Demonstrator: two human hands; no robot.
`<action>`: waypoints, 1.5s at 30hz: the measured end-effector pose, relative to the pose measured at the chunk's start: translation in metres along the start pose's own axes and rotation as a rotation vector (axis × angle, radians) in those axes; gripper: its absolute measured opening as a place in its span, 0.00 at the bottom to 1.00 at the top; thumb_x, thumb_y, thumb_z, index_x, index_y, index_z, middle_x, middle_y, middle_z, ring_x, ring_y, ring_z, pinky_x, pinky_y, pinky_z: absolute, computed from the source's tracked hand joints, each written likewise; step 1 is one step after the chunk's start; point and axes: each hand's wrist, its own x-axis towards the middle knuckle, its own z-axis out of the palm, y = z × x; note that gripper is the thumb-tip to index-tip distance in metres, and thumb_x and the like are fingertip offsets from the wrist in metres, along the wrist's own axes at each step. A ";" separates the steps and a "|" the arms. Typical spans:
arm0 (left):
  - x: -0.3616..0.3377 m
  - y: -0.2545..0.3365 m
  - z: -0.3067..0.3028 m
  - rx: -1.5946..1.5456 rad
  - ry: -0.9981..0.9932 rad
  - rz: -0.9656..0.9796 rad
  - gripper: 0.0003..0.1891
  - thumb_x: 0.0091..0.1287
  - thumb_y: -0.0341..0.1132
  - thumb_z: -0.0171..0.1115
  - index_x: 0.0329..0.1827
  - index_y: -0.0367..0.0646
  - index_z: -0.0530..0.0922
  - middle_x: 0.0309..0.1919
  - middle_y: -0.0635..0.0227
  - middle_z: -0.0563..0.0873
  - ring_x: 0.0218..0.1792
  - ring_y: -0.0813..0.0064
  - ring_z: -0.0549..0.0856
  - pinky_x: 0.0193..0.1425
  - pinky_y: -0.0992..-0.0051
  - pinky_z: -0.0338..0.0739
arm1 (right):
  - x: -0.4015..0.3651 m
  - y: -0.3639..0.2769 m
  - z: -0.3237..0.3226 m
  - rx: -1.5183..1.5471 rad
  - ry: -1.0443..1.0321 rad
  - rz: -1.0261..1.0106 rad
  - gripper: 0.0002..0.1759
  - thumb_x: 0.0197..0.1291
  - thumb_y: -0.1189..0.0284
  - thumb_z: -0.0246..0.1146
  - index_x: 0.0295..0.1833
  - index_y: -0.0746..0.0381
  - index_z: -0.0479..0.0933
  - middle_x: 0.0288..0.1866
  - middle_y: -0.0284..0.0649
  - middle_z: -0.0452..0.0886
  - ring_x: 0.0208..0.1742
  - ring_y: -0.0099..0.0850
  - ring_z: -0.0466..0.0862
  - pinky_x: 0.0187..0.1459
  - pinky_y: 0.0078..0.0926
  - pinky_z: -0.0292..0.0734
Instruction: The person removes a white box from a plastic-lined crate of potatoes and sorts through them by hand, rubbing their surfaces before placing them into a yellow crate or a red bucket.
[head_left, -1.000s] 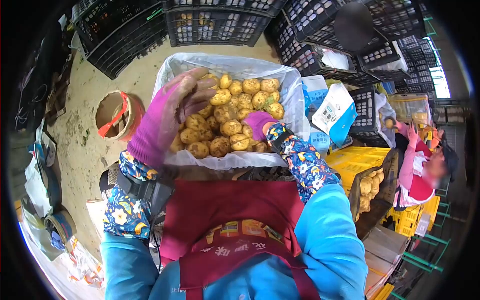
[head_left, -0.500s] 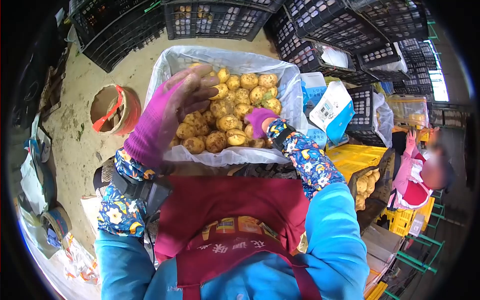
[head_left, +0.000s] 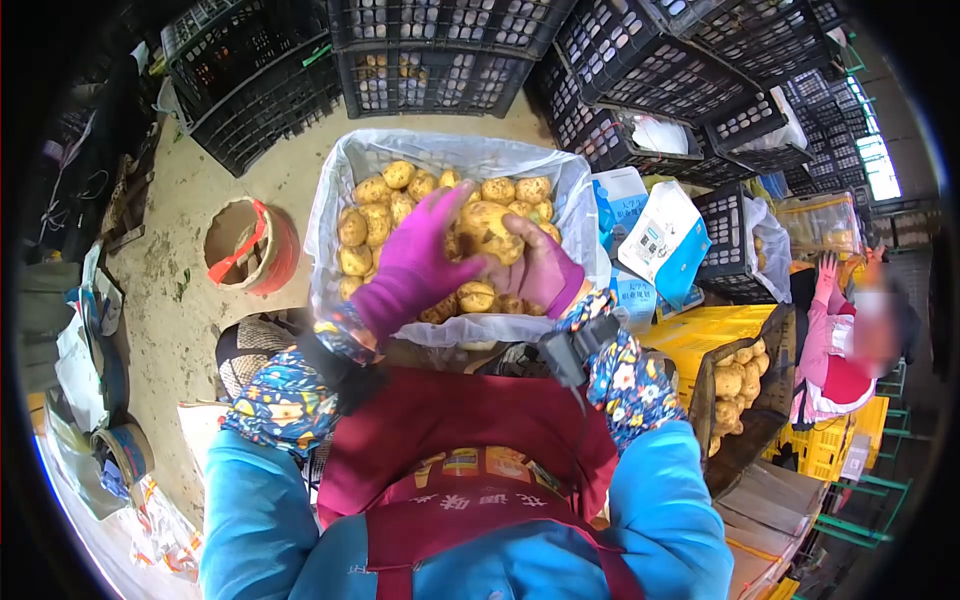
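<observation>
A large yellow-brown potato (head_left: 488, 228) with dark patches is held above a crate lined with white plastic (head_left: 345, 165). My left hand (head_left: 425, 252), in a purple glove, rests against the potato's left side. Around its lower right side curl the fingers of my right hand (head_left: 540, 268), also gloved in purple. Under and behind both hands, the crate is filled with more potatoes (head_left: 376, 222), part of them hidden by the gloves.
Black crates (head_left: 430, 80) are stacked behind. A red-rimmed bucket (head_left: 270, 262) stands left; blue-and-white papers (head_left: 665, 235) lie right of the crate. Further right are a yellow crate (head_left: 690, 335) with potatoes and a person in pink (head_left: 835, 345).
My right hand has lifted out of the potatoes and turned palm-up, and a large potato is now between both hands. My left hand has moved right to meet it. The view has shifted slightly.
</observation>
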 end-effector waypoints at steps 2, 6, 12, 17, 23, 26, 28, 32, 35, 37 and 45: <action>0.001 0.001 0.002 -0.017 -0.017 -0.009 0.37 0.57 0.42 0.74 0.71 0.48 0.69 0.61 0.49 0.79 0.58 0.55 0.82 0.61 0.64 0.78 | 0.010 0.021 0.008 0.031 0.039 -0.077 0.25 0.68 0.61 0.61 0.67 0.58 0.68 0.59 0.43 0.78 0.53 0.36 0.82 0.47 0.32 0.83; 0.015 -0.003 -0.013 -0.567 -0.023 -0.375 0.27 0.63 0.39 0.69 0.66 0.46 0.76 0.51 0.56 0.86 0.53 0.67 0.85 0.59 0.71 0.78 | -0.011 0.020 0.032 0.219 -0.067 0.012 0.26 0.67 0.57 0.61 0.67 0.54 0.69 0.61 0.40 0.78 0.54 0.38 0.81 0.43 0.27 0.81; 0.015 0.008 -0.013 -0.243 -0.050 0.070 0.21 0.65 0.27 0.58 0.62 0.35 0.77 0.52 0.61 0.86 0.52 0.73 0.84 0.59 0.75 0.77 | -0.022 0.024 0.040 0.300 -0.032 -0.115 0.27 0.66 0.56 0.62 0.67 0.51 0.68 0.63 0.37 0.76 0.58 0.37 0.79 0.42 0.25 0.81; 0.017 -0.007 -0.013 -0.735 -0.140 -0.354 0.17 0.66 0.26 0.56 0.58 0.34 0.79 0.48 0.62 0.86 0.46 0.76 0.85 0.48 0.79 0.80 | -0.031 0.031 0.039 0.184 -0.017 -0.199 0.31 0.65 0.57 0.62 0.71 0.54 0.66 0.65 0.41 0.76 0.63 0.47 0.77 0.42 0.23 0.83; 0.020 -0.012 -0.036 -0.765 -0.041 -0.653 0.16 0.75 0.36 0.57 0.58 0.36 0.78 0.45 0.64 0.87 0.40 0.78 0.85 0.45 0.80 0.79 | -0.193 -0.014 -0.002 -0.356 0.554 -0.859 0.30 0.66 0.57 0.62 0.67 0.63 0.69 0.60 0.43 0.79 0.61 0.35 0.79 0.50 0.31 0.82; 0.014 -0.012 -0.039 -0.713 -0.055 -0.571 0.19 0.75 0.40 0.57 0.60 0.36 0.78 0.49 0.65 0.85 0.47 0.76 0.85 0.51 0.78 0.79 | -0.310 -0.022 -0.004 -0.761 1.238 -1.115 0.33 0.62 0.65 0.68 0.71 0.59 0.66 0.64 0.42 0.74 0.59 0.35 0.78 0.51 0.30 0.79; 0.010 -0.002 -0.045 -0.710 -0.097 -0.550 0.20 0.75 0.42 0.56 0.63 0.36 0.76 0.52 0.64 0.84 0.53 0.76 0.83 0.58 0.75 0.78 | -0.398 -0.033 -0.117 -1.345 1.542 -1.109 0.34 0.56 0.72 0.72 0.69 0.60 0.69 0.63 0.45 0.74 0.62 0.40 0.76 0.61 0.36 0.74; 0.009 0.000 -0.044 -0.742 -0.148 -0.508 0.21 0.76 0.41 0.56 0.64 0.35 0.74 0.53 0.64 0.83 0.53 0.75 0.83 0.61 0.74 0.77 | -0.325 -0.039 -0.064 -1.374 1.611 -1.011 0.28 0.58 0.71 0.70 0.64 0.64 0.74 0.62 0.47 0.75 0.63 0.42 0.75 0.66 0.38 0.68; 0.012 0.002 -0.042 -0.697 -0.160 -0.449 0.21 0.76 0.41 0.56 0.65 0.34 0.74 0.53 0.63 0.83 0.53 0.74 0.83 0.62 0.74 0.77 | -0.197 -0.047 -0.038 -1.715 1.002 -0.718 0.28 0.59 0.69 0.69 0.66 0.60 0.73 0.61 0.45 0.79 0.61 0.39 0.79 0.61 0.37 0.74; 0.014 -0.005 -0.040 -0.680 -0.143 -0.433 0.21 0.76 0.40 0.55 0.64 0.33 0.74 0.53 0.62 0.83 0.53 0.74 0.84 0.62 0.74 0.77 | -0.098 -0.036 -0.046 -1.767 0.718 -0.260 0.32 0.57 0.51 0.67 0.65 0.53 0.74 0.58 0.48 0.82 0.60 0.43 0.81 0.59 0.36 0.76; 0.018 -0.017 -0.044 -0.756 -0.098 -0.557 0.20 0.75 0.38 0.57 0.63 0.33 0.74 0.53 0.61 0.84 0.53 0.72 0.84 0.61 0.74 0.78 | 0.090 0.012 -0.145 -2.222 0.890 0.283 0.22 0.55 0.59 0.67 0.55 0.54 0.77 0.45 0.46 0.87 0.49 0.44 0.87 0.49 0.44 0.81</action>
